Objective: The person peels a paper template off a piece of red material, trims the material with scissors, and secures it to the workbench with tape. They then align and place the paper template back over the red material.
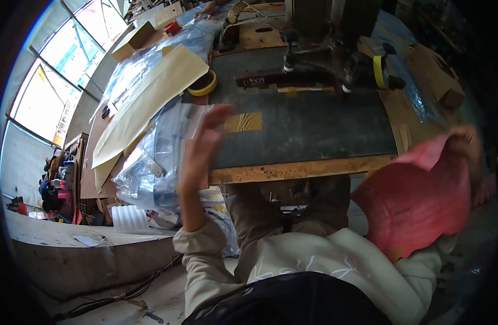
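My right hand, partly blurred, grips the upper edge of a floppy red sheet at the right, off the table's corner. The sheet hangs curved beside my lap; I cannot tell if it is leather or another material. My left hand is raised over the table's left front corner, smeared by motion, with fingers stretched upward and nothing in them. Behind it lies a dark work board with a wooden front edge and a strip of brown tape on it.
A black metal machine part with knobs crosses the board's far side. Yellow tape rolls lie nearby. Clear plastic sheeting and a large cream sheet cover the left side. A cardboard box stands at the right.
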### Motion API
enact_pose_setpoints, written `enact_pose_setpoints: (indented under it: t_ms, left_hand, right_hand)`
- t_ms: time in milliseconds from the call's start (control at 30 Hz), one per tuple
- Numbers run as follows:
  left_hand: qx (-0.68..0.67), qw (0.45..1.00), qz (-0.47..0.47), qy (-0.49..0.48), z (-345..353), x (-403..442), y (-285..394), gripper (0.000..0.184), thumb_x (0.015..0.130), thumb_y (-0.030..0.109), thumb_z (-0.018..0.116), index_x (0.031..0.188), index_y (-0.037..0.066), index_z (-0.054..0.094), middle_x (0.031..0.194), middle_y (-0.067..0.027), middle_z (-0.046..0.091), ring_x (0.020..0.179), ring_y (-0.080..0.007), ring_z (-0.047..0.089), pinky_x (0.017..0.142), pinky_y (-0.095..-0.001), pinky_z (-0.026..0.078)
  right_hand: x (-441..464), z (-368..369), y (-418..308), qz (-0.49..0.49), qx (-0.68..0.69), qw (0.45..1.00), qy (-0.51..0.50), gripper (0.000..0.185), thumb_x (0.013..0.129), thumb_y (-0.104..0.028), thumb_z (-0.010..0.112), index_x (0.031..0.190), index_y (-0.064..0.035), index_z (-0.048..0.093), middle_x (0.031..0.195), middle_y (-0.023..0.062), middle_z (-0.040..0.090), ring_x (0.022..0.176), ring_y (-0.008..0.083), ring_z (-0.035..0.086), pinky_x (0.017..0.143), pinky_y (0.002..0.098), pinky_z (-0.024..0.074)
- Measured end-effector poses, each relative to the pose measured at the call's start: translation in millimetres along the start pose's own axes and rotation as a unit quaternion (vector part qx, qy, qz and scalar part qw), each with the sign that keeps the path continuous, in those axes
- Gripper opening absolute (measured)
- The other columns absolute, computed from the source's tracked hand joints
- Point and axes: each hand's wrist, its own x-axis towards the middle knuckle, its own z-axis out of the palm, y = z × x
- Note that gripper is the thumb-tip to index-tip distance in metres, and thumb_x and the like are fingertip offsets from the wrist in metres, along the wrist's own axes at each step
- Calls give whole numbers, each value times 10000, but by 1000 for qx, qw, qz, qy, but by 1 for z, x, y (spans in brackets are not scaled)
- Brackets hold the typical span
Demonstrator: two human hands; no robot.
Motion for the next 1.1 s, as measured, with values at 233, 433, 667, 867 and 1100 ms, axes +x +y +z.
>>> enact_pose_setpoints:
  t_ms: [233, 433, 667, 867, 1100]
  left_hand:
    - [-231, 951, -18, -203, 141, 6, -16, 853, 762, 305, 733, 1418, 126, 218, 1238, -183, 519, 1122, -290, 521, 930, -397, 414]
    - [137, 969, -18, -205, 92, 52, -8, 499, 752, 90, 685, 1212, 112, 494, 823, -87, 683, 760, -218, 666, 684, -338, 501]
    - [665, 700, 256, 47, 96, 91, -33, 405, 758, 187, 672, 1124, 86, 533, 942, -122, 596, 889, -312, 602, 700, -383, 485]
    - [479, 862, 133, -100, 161, 88, -56, 242, 773, 195, 621, 998, 108, 614, 949, -101, 570, 937, -272, 545, 763, -391, 500]
    - [470, 863, 128, -134, 166, 101, -48, 152, 787, 195, 585, 917, 144, 646, 941, -83, 577, 797, -297, 597, 676, -415, 509]
  right_hand:
    - [42, -17, -41, -3, 199, 979, -35, 181, 833, -218, 587, 871, -41, 589, 794, 50, 606, 676, 154, 584, 606, 299, 477]
    - [52, -21, 95, 110, 148, 981, 57, 239, 864, -256, 597, 915, -23, 624, 801, 37, 633, 660, 135, 605, 599, 255, 491]
    - [54, 22, 149, 6, -383, 921, 67, 271, 859, -241, 617, 892, 28, 615, 767, 107, 637, 718, 236, 632, 665, 343, 496]
    - [40, 104, 78, -149, -548, 810, 146, 259, 840, -187, 620, 1002, 10, 573, 1046, 193, 521, 929, 351, 576, 763, 412, 484]
    - [65, 185, 118, -251, -324, 911, -35, 270, 834, -113, 608, 1100, -76, 589, 1073, 142, 491, 940, 314, 555, 816, 403, 468]
